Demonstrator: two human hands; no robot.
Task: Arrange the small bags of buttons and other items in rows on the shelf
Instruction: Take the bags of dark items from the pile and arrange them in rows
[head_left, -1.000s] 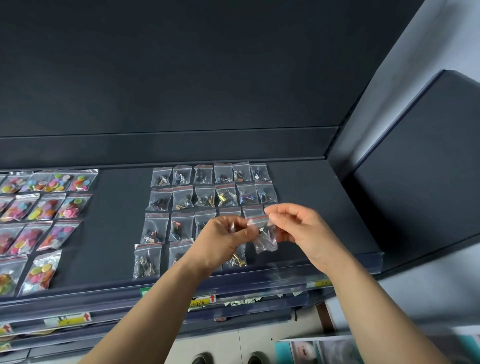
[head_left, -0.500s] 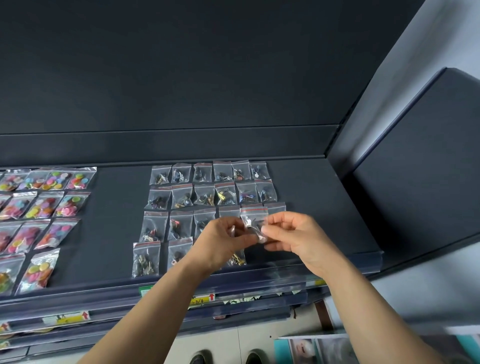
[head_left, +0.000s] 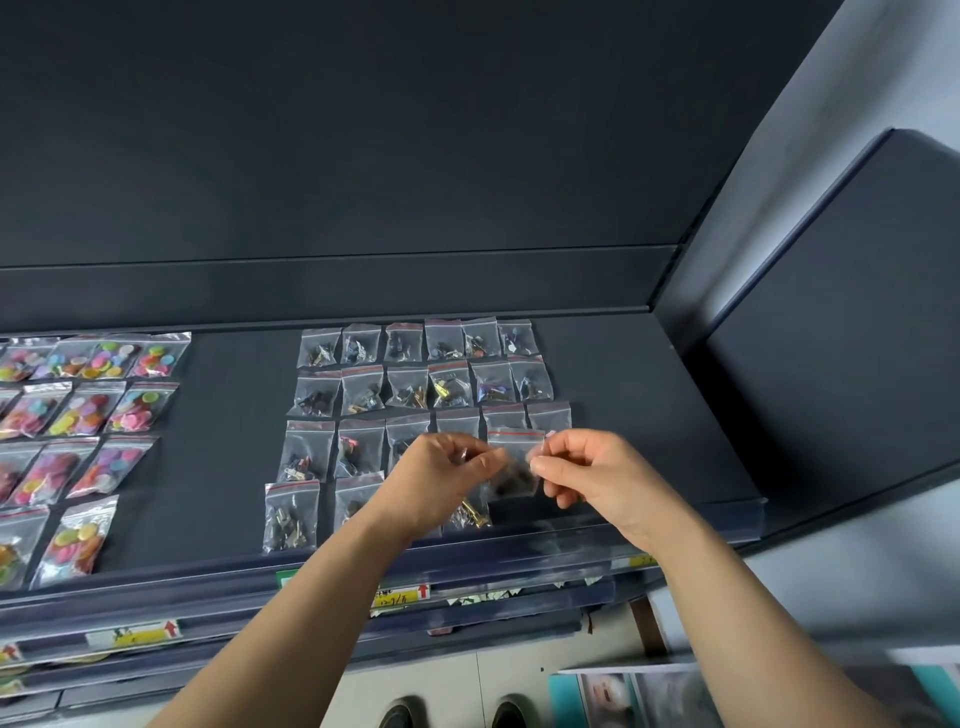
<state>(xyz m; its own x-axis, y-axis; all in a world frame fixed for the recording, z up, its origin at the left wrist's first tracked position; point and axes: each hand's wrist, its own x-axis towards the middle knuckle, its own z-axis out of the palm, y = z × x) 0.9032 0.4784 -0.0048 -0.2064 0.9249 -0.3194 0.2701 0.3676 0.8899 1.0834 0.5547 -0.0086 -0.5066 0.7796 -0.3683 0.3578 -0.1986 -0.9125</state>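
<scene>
Lowered slightly, the small bag hangs over the shelf, left hand and right hand pinching it. Looks limp, slippery; hold its corners.

We see a flat shelf board in plain dark blue-grey, and the tall back panel has the same dark tone. The small clear plastic bags of round buttons show pink, green, yellow, orange and purple. The small clear plastic bags of metal pieces each carry a thin red line on top; their content is mostly black, with some gold and a little blue-violet. The raised clear plastic bag has also the red line and dark content. Below we find yellow paper labels with red arrows and one small green tag.
</scene>
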